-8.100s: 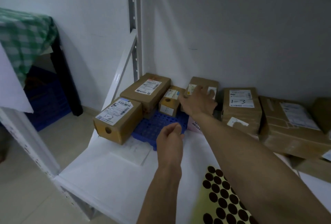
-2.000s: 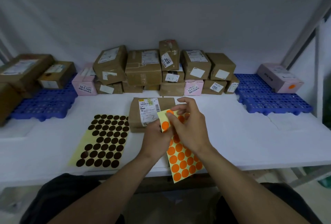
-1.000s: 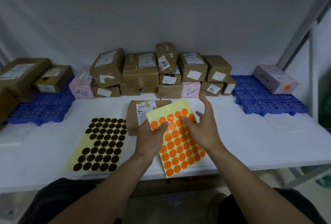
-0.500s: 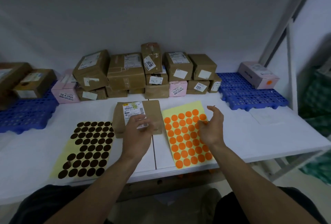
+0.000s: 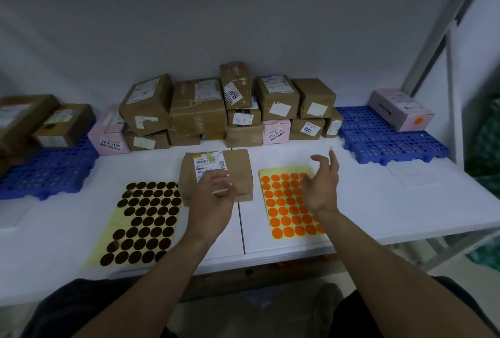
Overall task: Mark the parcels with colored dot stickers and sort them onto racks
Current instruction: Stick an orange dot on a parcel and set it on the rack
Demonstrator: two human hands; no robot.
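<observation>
A brown paper parcel [image 5: 238, 167] with a white shipping label lies flat on the white shelf [image 5: 378, 207] in front of me. My left hand [image 5: 213, 202] hovers over the parcel's near edge, fingers loosely bent, holding nothing that I can see. A sheet of orange dot stickers [image 5: 284, 210] lies to the right of the parcel. My right hand [image 5: 322, 186] is above that sheet's right side, fingers spread and empty. A sheet of dark brown dot stickers [image 5: 146, 218] lies left of the parcel.
A pile of brown and pink parcels [image 5: 198, 109] lines the back wall. A blue pallet [image 5: 46, 172] at the left carries brown boxes. Another blue pallet [image 5: 384, 140] at the right holds a pink box [image 5: 400, 109] with an orange dot. A rack upright [image 5: 449, 94] stands at the right.
I turned from the left rack back to the shelf. My hands peeled at the orange sheet, then laid it down right of the parcel. My left hand moved onto the parcel; my right hand lifted off the sheet.
</observation>
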